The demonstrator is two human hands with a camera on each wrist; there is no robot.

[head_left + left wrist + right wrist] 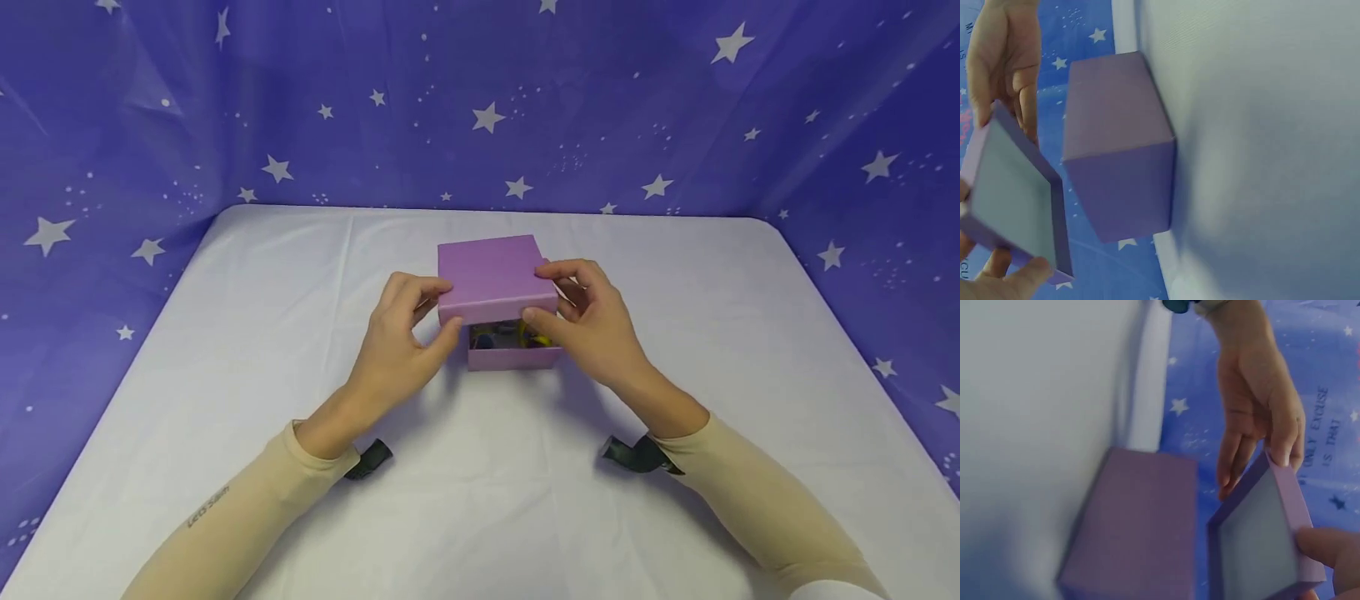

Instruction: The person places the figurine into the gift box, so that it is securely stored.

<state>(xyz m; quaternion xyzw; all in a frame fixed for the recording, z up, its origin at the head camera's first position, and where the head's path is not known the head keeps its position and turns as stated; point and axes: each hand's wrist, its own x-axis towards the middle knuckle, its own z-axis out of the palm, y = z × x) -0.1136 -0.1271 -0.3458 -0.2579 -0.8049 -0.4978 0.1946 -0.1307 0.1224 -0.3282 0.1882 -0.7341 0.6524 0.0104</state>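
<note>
Both hands hold a purple box lid (495, 271) tilted above a purple box (512, 359). The left hand (405, 337) pinches the lid's left side, thumb at the front corner. On the opposite side, the right hand (592, 321) grips the lid between thumb and fingers. Through the gap under the lid, small items including something yellow (531, 334) show inside the box; the lid hides most of the contents. In the left wrist view, the lid's pale inner face (1013, 187) shows, apart from the box (1119, 144). The right wrist view shows the same lid (1260, 537) beside the box (1135, 525).
The box stands on a table with a white cloth (480, 467). Behind and at the sides hangs a blue-purple curtain (420, 150) with white stars. Dark wrist-camera mounts (633, 454) jut out from beneath both beige sleeves (247, 508).
</note>
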